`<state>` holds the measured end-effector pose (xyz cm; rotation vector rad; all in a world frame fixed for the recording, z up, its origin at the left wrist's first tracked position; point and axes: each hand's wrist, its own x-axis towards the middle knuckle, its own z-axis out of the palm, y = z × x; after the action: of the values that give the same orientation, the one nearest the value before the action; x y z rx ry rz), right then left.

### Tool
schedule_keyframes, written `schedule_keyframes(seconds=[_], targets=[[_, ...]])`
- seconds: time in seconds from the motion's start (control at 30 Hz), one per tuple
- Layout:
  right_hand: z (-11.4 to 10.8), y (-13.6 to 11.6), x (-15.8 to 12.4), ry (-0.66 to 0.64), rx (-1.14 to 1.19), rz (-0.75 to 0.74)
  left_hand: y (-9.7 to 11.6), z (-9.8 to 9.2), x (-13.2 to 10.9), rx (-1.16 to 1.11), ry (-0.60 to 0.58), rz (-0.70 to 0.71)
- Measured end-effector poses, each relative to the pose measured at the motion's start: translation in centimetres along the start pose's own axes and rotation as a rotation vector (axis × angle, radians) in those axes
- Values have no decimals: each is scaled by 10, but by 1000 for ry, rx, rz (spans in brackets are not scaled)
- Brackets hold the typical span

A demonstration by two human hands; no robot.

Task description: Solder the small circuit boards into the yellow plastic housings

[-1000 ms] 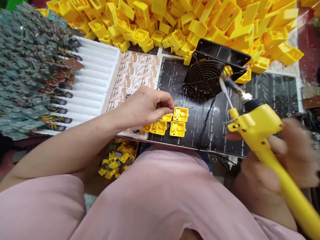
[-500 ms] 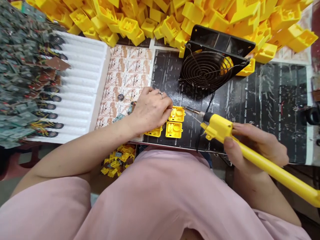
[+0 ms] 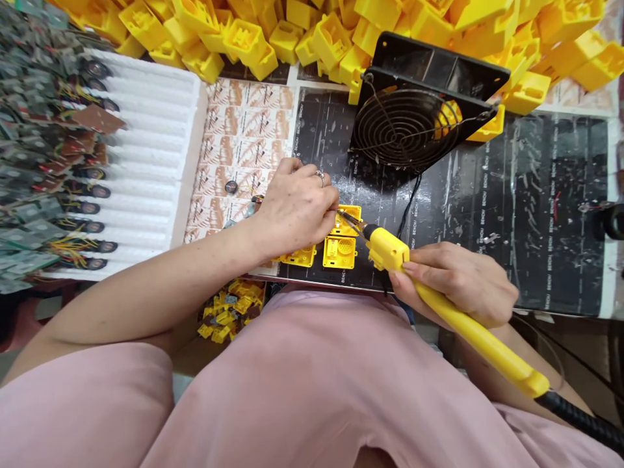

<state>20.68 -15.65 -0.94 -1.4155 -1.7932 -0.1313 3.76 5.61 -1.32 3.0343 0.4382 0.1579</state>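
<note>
My right hand grips a yellow soldering iron like a pen, its metal tip resting on a small yellow plastic housing on the black mat. My left hand, with a ring on one finger, is curled with its fingertips pinched at that same housing, right beside the tip; what it pinches is too small to name. Two more yellow housings lie just in front, one partly under my left hand.
A black wire-guard fan stands behind the work spot, its cable running toward me. A heap of yellow housings fills the back. A white foam tray and piled circuit boards lie left. Yellow scraps sit below the table edge.
The soldering iron came down from raised at the right and moved left until its tip reached the housing by my left fingers. My left hand stayed over the housings.
</note>
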Motion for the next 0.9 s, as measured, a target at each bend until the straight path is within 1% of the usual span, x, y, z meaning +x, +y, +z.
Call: schedule_keyframes(seconds=[0.07,0.17,0.23,0.33,0.47,0.6,0.67,0.73,0.77,0.83,0.9], targets=[[-6,-1,3,-13,10,9,0,1,1,14,2,7],[-15,-3,4,21,-5,77,-1,1,1,50,-13,22],[-17,-2,2,33,-32,96,-1,1,1,60,-20,23],[-16,2,-2,31,-14,100,0,0,1,63,-17,22],[-12,6,-7,114,55,85,0,-1,1,116,-11,46],[-10,0,-11,105,-61,182,0,-1,-5,173,16,65],[-9,-4,-12,134,-49,237,-2,1,-10,130,48,72],[-8,-6,-13,187,29,285,-7,5,-15,33,86,66],[-8,-6,-12,192,70,286,-9,6,-17,-25,105,51],[-7,-4,-11,174,122,227,-13,9,-19,-129,135,11],[-9,-2,-9,137,121,175,-15,9,-19,-196,142,-11]])
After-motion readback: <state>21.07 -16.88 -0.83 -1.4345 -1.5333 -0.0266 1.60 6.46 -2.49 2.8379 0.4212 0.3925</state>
